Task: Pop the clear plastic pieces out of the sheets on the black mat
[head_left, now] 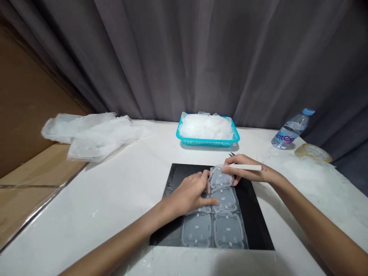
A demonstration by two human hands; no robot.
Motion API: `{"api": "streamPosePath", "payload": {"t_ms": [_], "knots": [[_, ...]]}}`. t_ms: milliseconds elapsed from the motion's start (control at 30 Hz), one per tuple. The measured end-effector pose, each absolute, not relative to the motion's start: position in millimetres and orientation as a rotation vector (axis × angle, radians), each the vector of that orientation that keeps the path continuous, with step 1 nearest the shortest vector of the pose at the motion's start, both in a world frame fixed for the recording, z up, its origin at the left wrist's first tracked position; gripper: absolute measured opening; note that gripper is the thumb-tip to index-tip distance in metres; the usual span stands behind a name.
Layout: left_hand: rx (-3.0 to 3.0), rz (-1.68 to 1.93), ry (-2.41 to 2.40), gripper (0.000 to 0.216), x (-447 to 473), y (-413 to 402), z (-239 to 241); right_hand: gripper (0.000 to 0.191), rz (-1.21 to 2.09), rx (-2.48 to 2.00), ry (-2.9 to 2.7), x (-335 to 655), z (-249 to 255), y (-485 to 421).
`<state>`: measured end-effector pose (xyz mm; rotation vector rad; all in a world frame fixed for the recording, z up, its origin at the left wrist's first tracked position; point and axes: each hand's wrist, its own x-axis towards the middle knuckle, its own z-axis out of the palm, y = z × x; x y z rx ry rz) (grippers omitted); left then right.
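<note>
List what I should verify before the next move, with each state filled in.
1. Left hand in contact with the translucent pads: ok, its thumb lies on one.
2. Right hand holding the white stick: ok.
3. Topmost visible pad lying flat: not ok, it looks raised between the hands.
4. Dark pointed tips belong to the white stick: cannot tell, the fingers hide any join.
5. Bottle capped: ok, and it stands off the black board.
</note>
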<state>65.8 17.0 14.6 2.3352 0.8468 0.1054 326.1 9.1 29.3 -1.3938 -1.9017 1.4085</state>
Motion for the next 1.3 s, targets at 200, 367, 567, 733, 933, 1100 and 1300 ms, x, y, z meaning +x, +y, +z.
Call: {"api": "streamPosePath", "payload": {"t_ms": [200, 367, 567, 733, 933, 1100, 1300], "knots": [[2.334, -0.056, 0.797, 0.049, 62, -3, 29, 0.042, 1.638, -1.392, -1.899, 319, 37, 2], [2.232, -0.131, 0.785, 0.064, 59, -23, 30, 0.039, 1.913, -1.365, -1.916, 317, 51, -9], [2.075, -0.081, 0.823, 0.074, 51, -17, 33, 0.039, 1.662, -1.39, -2.071, 315, 55, -6], [2.038, -0.127, 0.781, 0.063, 46, 15, 41, 0.043, 1.416, -1.319, -2.105, 317, 53, -1], [2.319, -0.037, 0.897, 0.102, 43, 29, 40, 0.048, 0.833, -1.353, -2.315, 318, 46, 0], [2.634, 0.422, 0.902, 0.09, 55, 13, 21, 0.036, 0.494, -1.504, -2.385, 315, 38, -3], [2.534, 0.289, 0.763, 0.086, 56, 3, -4, 0.035, 0.501, -1.457, -2.174, 314, 54, -11]]}}
